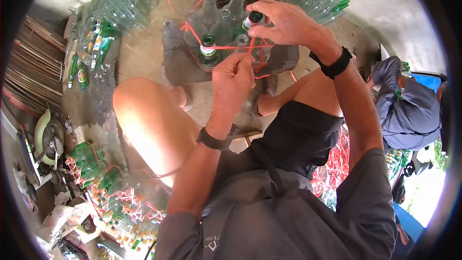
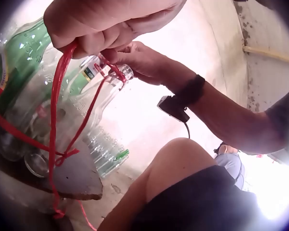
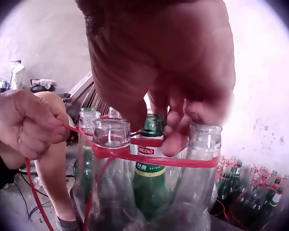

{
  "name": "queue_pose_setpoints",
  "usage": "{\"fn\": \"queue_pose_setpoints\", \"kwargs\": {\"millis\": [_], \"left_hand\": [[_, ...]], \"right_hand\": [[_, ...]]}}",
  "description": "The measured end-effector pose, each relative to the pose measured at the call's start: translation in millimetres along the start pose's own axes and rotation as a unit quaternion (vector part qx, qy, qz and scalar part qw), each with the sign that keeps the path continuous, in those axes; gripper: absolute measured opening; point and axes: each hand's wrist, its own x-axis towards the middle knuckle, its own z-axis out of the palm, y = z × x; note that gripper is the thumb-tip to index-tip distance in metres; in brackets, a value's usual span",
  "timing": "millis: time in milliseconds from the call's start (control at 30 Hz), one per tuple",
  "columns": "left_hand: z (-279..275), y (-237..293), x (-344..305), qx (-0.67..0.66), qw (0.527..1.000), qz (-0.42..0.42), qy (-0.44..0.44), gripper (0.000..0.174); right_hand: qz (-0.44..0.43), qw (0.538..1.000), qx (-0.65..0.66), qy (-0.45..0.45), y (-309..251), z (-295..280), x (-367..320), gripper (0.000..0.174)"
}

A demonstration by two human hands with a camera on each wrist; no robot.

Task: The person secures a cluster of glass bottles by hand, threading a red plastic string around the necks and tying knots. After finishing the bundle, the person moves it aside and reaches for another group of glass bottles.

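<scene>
A cluster of clear and green glass bottles stands on a stone slab between my knees. A red string is looped round their necks. My left hand grips the string's end in a fist and pulls it taut toward me, seen in the left wrist view as the left hand holding the red string. My right hand reaches over the bottle tops. Its fingertips pinch the red string against the neck of a green bottle.
Loose bottles are heaped at the back left and back right. Tied bottle bundles and a fan lie at my left. A heap of red string and another person in blue are at the right.
</scene>
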Motion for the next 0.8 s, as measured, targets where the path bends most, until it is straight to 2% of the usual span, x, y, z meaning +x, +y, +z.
{"fn": "queue_pose_setpoints", "kwargs": {"millis": [67, 167, 267, 367, 500, 567, 667, 800], "left_hand": [[-1, 8, -1, -0.033, 0.998, -0.052, -0.001, 0.021], [2, 13, 0, 0.036, 0.999, 0.007, 0.020, 0.022], [4, 5, -2, 0.079, 0.995, 0.037, 0.048, 0.023], [7, -2, -1, 0.069, 0.994, 0.051, 0.068, 0.021], [14, -2, -4, 0.093, 0.992, 0.049, 0.073, 0.020], [17, -7, -2, 0.125, 0.983, 0.093, 0.093, 0.018], [13, -6, 0, 0.171, 0.972, 0.133, 0.094, 0.017], [2, 6, 1, 0.237, 0.960, 0.133, 0.074, 0.016]], "right_hand": [[-0.042, 0.999, 0.000, 0.029, -4, 1, -4, 0.087], [-0.083, 0.993, -0.027, 0.082, 0, 8, -9, 0.089], [-0.081, 0.992, -0.034, 0.091, 3, 17, -8, 0.088], [-0.090, 0.987, -0.041, 0.127, 6, 23, -8, 0.087], [-0.083, 0.988, -0.020, 0.129, 6, 24, -10, 0.085], [-0.102, 0.982, -0.041, 0.152, 6, 24, -12, 0.083], [-0.105, 0.979, -0.045, 0.167, 6, 28, -14, 0.081], [-0.112, 0.976, -0.049, 0.181, 8, 30, -16, 0.080]]}}
